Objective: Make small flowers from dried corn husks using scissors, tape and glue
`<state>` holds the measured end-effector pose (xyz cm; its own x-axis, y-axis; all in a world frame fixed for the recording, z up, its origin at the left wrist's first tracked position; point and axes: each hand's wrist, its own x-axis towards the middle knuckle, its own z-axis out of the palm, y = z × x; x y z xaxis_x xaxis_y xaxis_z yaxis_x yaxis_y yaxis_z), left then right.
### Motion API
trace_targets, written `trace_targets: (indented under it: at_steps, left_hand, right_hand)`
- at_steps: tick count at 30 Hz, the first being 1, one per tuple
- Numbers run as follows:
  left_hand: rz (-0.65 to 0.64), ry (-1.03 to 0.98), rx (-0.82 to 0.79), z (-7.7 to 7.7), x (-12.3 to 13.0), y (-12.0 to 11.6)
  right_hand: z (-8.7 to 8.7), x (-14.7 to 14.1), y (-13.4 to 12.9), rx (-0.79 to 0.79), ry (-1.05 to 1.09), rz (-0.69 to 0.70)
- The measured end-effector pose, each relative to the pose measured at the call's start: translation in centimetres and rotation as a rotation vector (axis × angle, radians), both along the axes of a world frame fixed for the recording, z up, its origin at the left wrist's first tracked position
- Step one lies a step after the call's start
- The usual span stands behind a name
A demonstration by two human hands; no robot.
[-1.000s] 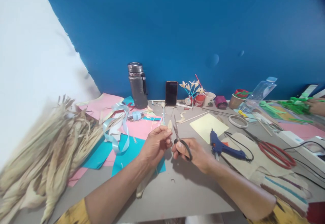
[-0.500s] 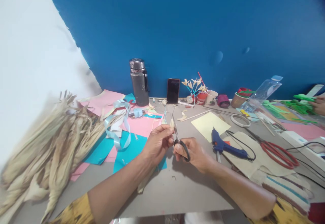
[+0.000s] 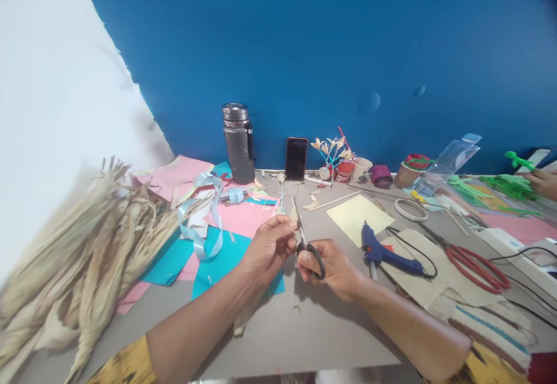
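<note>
My left hand (image 3: 270, 245) pinches a small pale husk piece (image 3: 294, 212) between thumb and fingertips. In my right hand (image 3: 331, 265) are black-handled scissors (image 3: 319, 261), their blades pointing away from me, right beside the husk piece. The blades look closed or nearly so. Beyond my hands stands a husk flower on a pale stem (image 3: 282, 184). More husk flowers (image 3: 334, 147) on blue stems stand by a red jar. A strip of husk (image 3: 242, 321) lies below my left forearm.
Dried husks (image 3: 93, 245) pile up at the left, beside blue and pink sheets. A flask (image 3: 239, 146) and a phone (image 3: 296, 159) stand at the back. To the right lie a glue gun (image 3: 389, 254) and red-handled scissors (image 3: 477, 269). Another person's hand (image 3: 543, 183) holds something green.
The scissor blades have come closer together beside the husk piece. At the far right, the other person's hand has moved slightly down, and the green item stands higher above it.
</note>
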<state>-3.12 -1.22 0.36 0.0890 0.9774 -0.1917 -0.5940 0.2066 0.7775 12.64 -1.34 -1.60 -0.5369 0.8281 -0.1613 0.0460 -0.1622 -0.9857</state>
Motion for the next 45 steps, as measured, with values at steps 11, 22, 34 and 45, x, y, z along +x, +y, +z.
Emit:
trace_targets:
  at_steps: [11,22,34,45]
  left_hand:
    - [0.0,0.004,0.031,0.8,-0.3,0.1]
    - [0.002,-0.003,0.016,0.4,-0.4,0.2]
    - [-0.099,0.175,0.004,0.1,-0.2,-0.1]
    - [-0.227,0.284,0.098,-0.6,0.4,-0.4]
  right_hand:
    - [0.5,0.2,-0.1,0.003,0.037,0.023]
    - [0.2,0.2,0.0,0.0,0.051,-0.03]
    - [1.1,0.8,1.1,0.05,0.124,-0.346]
    - [1.4,0.9,1.4,0.059,0.102,-0.358]
